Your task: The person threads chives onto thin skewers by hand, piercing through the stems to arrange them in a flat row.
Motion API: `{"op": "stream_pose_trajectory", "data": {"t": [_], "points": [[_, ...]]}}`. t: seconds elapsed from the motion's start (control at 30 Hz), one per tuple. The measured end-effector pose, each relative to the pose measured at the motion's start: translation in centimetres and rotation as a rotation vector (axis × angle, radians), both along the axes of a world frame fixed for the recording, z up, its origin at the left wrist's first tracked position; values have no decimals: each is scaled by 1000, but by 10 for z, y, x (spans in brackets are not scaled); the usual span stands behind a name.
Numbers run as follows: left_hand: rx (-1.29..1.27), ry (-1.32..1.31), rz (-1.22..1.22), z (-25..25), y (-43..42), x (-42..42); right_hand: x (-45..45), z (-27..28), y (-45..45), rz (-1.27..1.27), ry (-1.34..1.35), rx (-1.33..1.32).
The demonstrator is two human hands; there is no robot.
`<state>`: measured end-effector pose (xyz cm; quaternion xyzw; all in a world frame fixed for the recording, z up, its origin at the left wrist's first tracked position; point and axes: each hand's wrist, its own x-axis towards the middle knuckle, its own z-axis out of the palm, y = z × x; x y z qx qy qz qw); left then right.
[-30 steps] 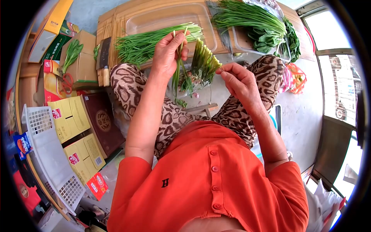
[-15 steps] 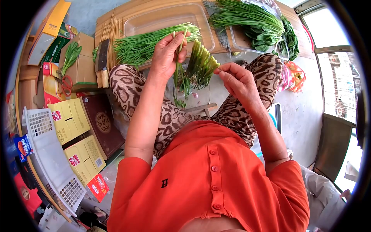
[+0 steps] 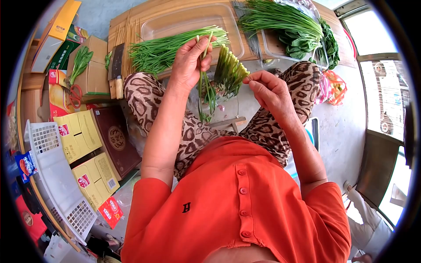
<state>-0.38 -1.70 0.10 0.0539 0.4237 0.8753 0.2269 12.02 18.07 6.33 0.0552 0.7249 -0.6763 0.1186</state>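
My left hand (image 3: 190, 59) is closed on a few green garlic chives (image 3: 206, 94), their pale cut ends up and leafy tips hanging down. Close by on the right, my right hand (image 3: 272, 91) pinches the end of a thin skewer, most of which is hidden. A dense row of folded chives (image 3: 230, 70) is threaded along that skewer, between my two hands. Beyond my left hand, a pile of loose chives (image 3: 153, 55) lies across the table edge and a clear plastic tray (image 3: 188, 19).
On the wooden table (image 3: 125, 19) lie bamboo skewers (image 3: 128, 44), a cleaver (image 3: 116, 63), metal skewers (image 3: 249, 30), and more chives (image 3: 285, 19) with leafy greens (image 3: 300, 44). Boxes (image 3: 83, 136), red scissors (image 3: 76, 96) and a white basket (image 3: 57, 175) stand left. Another person (image 3: 366, 221) is at lower right.
My hands stay almost in place, with the hanging chives shifting slightly. At the lower right, the other person has moved farther out, showing an arm and a foot.
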Motion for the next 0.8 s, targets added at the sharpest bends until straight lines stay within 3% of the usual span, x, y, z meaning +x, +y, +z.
{"op": "stream_pose_trajectory", "data": {"t": [0.8], "points": [[-93, 57, -101, 5, -10, -1, 5, 7, 12, 54, -29, 74]]}}
